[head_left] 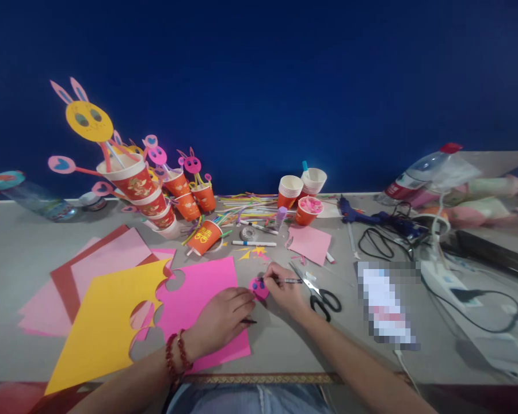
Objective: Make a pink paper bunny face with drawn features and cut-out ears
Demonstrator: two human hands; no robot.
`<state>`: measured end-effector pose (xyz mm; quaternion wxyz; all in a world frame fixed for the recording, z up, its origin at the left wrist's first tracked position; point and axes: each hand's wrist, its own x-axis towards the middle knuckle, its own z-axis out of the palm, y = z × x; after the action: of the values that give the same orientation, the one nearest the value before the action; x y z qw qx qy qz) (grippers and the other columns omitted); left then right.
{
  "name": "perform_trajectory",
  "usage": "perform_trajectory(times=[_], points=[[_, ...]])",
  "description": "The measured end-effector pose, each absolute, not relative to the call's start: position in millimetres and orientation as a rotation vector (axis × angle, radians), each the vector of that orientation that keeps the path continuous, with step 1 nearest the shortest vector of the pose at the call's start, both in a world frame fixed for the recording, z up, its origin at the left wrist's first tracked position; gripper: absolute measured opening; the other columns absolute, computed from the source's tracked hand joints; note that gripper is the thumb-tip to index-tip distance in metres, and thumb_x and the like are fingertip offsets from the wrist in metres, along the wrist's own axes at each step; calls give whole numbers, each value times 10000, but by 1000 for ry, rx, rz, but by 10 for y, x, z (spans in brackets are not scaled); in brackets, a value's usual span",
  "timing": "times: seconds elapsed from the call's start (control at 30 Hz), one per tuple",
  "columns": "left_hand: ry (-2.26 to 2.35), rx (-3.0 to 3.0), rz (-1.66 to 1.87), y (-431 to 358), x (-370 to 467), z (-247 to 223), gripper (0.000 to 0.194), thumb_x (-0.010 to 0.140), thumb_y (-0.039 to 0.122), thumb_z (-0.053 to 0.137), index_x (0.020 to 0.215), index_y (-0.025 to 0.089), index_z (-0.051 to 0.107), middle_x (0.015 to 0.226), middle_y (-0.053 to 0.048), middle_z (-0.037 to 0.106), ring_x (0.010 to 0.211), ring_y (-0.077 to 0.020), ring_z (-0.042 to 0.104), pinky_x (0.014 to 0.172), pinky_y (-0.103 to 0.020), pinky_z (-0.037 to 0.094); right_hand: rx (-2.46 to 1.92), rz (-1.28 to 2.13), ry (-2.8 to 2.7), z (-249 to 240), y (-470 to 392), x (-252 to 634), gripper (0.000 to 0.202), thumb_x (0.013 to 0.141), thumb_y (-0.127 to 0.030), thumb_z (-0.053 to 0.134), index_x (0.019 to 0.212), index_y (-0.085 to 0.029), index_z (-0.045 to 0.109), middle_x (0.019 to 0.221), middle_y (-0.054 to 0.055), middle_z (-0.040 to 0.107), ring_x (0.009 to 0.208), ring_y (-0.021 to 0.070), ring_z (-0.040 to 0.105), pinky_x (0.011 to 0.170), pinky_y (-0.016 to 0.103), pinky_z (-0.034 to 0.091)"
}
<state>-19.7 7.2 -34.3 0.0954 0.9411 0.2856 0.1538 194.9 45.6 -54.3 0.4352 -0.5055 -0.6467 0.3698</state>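
Note:
A small magenta paper piece with blue spots lies on the grey table between my hands. My right hand is closed around a pen, its tip over the paper piece. My left hand rests across the large pink sheet, fingertips at the left edge of the small piece. A dark pen cap or pen tip sticks out from under its fingers. Black-handled scissors lie open just right of my right hand.
Yellow paper with cut-outs lies left. Cups with paper bunny figures stand back left; stacked cups and a cup of pink scraps stand behind. A glue gun, cables, power strip and bottle are at right.

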Motion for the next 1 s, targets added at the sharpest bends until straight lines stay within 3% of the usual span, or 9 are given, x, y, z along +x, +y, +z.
perform_trajectory(times=[0.2,0.37,0.47,1.0], points=[[857,2811,440,71,-198,-369,306,980,275,575,1261,155,581,1292,-104,668,1226,-216,595,1068,-386,495,-1261,890,-1515,-520,461,1989,168,786,-186,476,627,-235,456,583,-35,470,556,145,443,541,269,351],[851,2834,438,69,-189,-353,291,981,268,576,1247,151,587,1273,-103,674,1221,-211,595,1067,-375,485,-1283,1009,-1535,-464,469,2082,66,778,-209,498,727,-226,537,561,-43,544,514,141,507,495,245,369],[854,2842,458,65,-186,-354,294,976,277,588,1239,145,591,1270,-97,674,1213,-213,595,1068,-364,473,-1303,1024,-1571,-470,445,2128,78,752,-212,515,676,-227,525,543,-44,534,506,137,491,491,241,357],[933,2911,264,44,-159,-451,541,954,465,615,1385,155,513,1321,-85,621,1226,-248,533,1041,-392,408,-1384,910,-1662,-548,419,2124,123,757,-208,528,636,-224,516,575,-27,552,561,152,488,544,271,349]])
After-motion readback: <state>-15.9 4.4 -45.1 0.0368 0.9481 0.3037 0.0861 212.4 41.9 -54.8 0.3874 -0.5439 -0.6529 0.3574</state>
